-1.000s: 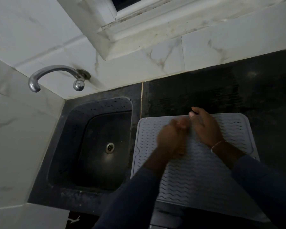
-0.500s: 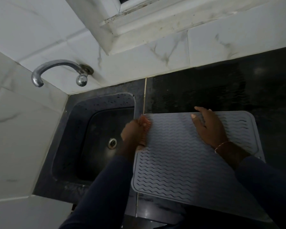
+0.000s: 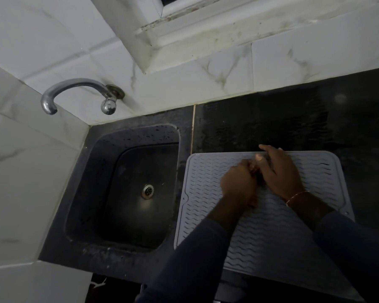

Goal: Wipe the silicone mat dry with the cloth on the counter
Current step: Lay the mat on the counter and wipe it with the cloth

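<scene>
Grey silicone mat [image 3: 206,182] lies on the counter [image 3: 271,127] beside the sink [image 3: 136,215]. Left hand [image 3: 239,184], fingers curled, has returned from the mat's left edge to the flat, pressing right hand [image 3: 280,173]. The cloth is unseen, so its grip is unconfirmed and wiping is judged mid-pass.

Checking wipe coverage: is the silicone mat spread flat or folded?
Spread flat: the silicone mat lies unfolded on the counter beside the sink, wavy ribs exposed, right hand flat on it.
</scene>
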Demonstrator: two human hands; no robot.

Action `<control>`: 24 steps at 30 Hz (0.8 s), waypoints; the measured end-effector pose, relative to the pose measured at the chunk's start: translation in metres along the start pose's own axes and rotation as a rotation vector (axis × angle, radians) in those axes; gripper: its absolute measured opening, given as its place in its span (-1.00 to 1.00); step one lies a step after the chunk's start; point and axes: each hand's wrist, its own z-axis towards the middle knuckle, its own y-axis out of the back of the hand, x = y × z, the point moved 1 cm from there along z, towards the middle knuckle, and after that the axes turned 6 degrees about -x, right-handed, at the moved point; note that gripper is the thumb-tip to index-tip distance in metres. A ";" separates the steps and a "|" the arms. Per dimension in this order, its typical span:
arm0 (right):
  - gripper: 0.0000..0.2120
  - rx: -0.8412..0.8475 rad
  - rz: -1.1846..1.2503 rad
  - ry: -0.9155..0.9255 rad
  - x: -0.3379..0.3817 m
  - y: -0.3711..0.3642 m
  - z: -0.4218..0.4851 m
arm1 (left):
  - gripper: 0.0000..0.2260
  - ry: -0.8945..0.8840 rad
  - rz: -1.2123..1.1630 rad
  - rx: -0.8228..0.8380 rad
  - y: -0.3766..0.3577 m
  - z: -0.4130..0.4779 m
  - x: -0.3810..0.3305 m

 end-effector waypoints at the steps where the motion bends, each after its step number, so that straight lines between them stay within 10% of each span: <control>1: -0.44 0.005 -0.006 0.007 0.000 0.000 0.000 | -0.74 0.025 -0.006 -0.004 0.007 0.004 0.012; 10: -0.45 0.014 0.004 0.016 0.002 0.001 0.000 | -0.52 0.277 0.025 -0.156 0.073 0.014 0.159; 19: -0.53 -0.029 0.005 0.000 0.004 0.001 -0.001 | -0.84 -0.146 -0.019 -0.087 0.005 0.024 -0.002; 24: -0.49 -0.015 -0.016 0.006 0.002 -0.001 0.001 | -0.82 -0.060 0.073 -0.062 0.004 0.032 -0.005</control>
